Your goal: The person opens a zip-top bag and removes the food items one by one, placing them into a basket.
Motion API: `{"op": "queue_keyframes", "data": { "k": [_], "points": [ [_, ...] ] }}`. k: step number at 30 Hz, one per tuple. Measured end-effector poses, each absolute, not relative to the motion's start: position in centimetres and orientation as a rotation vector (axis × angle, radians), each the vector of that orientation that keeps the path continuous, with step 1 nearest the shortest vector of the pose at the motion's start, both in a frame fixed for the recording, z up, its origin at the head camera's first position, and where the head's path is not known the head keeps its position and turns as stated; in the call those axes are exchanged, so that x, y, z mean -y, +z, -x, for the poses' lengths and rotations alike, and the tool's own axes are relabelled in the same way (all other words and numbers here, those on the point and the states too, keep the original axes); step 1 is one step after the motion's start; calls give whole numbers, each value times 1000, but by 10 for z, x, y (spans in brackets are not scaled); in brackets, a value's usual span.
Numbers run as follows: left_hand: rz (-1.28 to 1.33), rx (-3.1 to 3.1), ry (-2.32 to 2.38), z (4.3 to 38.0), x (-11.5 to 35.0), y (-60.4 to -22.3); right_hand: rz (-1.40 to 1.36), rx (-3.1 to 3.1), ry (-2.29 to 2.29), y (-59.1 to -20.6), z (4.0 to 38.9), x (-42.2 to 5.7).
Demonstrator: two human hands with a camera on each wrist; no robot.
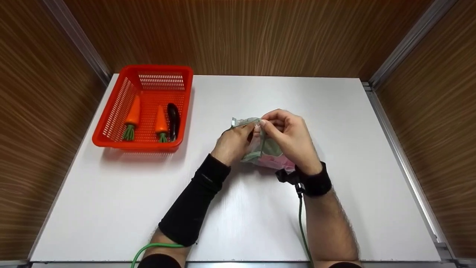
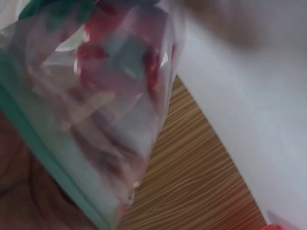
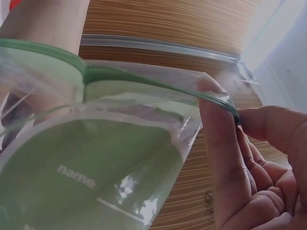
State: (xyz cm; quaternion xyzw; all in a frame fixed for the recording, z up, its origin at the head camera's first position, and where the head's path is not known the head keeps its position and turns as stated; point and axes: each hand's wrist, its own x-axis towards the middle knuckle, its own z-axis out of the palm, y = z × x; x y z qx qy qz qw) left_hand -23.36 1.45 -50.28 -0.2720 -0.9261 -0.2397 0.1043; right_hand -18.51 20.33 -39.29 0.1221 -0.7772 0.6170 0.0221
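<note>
Right hand: nearly closed, pinching. Thumb and a fingertip meet on the edge of the clear-and-green zip bag, at the bag's 12 o'clock; right wrist view puts the pinch at one end of the green strip. Other fingers curled in toward the palm.

Left hand: at the bag's 9 o'clock side, back of hand up, touching it, pointing toward 1–2 o'clock. Fingertips lost among plastic folds, so can't tell how far open it is or whether it grips. Left wrist view blurry: a green edge passes in front of the palm, something red shows through the plastic.

Bag is about mid-table on the white tabletop, pink part at its 5 o'clock. Green panel reads "name".

Red basket between 9 and 10 o'clock from the bag, well apart. Inside: one carrot at 8, second carrot at 5, eggplant at 4, just beside the second carrot. Carrots' leafy ends toward 6.

Black band on right wrist, black sleeve on left forearm.
</note>
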Motion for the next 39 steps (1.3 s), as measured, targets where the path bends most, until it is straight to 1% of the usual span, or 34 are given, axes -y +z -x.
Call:
{"op": "queue_keyframes", "data": {
  "k": [5,13,21,39],
  "points": [
    [713,2706,-694,238,-22,-516,-385,2459,1798,-398,189,-202],
    [577,2752,-686,242,-29,-522,-405,2465,1719,-401,193,-201],
    [590,2663,-659,243,-29,-527,-385,2476,1710,-401,195,-200],
    [574,2784,-475,245,-30,-532,-387,2507,1782,-403,195,-197]
  ]
}}
